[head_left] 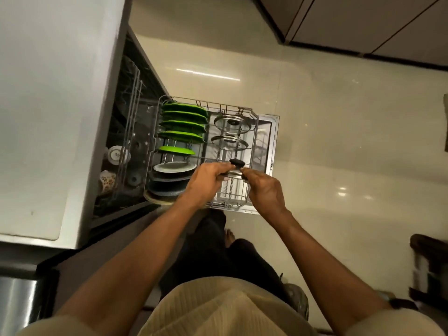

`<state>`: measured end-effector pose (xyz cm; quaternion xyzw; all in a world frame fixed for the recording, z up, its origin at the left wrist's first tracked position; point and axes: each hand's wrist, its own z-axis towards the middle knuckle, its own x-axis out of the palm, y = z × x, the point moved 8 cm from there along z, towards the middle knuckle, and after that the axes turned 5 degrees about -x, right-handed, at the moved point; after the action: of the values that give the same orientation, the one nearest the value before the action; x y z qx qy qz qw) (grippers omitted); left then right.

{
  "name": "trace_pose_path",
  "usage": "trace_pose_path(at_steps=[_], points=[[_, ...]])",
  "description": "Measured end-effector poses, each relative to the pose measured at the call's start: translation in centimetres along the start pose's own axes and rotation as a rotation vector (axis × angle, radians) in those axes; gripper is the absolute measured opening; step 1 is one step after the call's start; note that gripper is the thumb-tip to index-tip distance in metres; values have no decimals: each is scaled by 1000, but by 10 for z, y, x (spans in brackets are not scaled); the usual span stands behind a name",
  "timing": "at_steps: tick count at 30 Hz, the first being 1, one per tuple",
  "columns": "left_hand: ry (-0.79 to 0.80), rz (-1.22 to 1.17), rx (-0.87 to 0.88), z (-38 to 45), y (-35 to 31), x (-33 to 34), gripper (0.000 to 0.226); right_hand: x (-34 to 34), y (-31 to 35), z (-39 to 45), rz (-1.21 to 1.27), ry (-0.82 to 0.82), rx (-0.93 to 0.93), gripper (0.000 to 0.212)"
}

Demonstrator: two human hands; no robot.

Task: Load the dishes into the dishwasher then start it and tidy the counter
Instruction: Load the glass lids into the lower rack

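Both hands gripping a round glass lid (234, 171) with black knob over the wire lower rack (252, 141), left hand (208, 183) pinching its rim, right hand (263, 187) curling on its edge, green plates (183, 124) standing upright alongside

In the pulled-out wire rack (252, 151) stood five bright green round plates (181, 124), one white plate (173, 167), about three dark plates (167, 185), and three glass lids (231, 123). Two patterned cups (117, 155) sat further inside.
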<state>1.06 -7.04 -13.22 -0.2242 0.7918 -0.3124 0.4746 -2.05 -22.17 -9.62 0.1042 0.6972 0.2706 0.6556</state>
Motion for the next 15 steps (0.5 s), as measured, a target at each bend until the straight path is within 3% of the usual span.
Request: trace_pose_path(at_steps=[8,15], points=[[43,123,-32,58,63,47,71,63,-47,31,-12,-17,28,52],[17,126,-97,95,123,97,60,138,-98,39,-25,0,37,49]])
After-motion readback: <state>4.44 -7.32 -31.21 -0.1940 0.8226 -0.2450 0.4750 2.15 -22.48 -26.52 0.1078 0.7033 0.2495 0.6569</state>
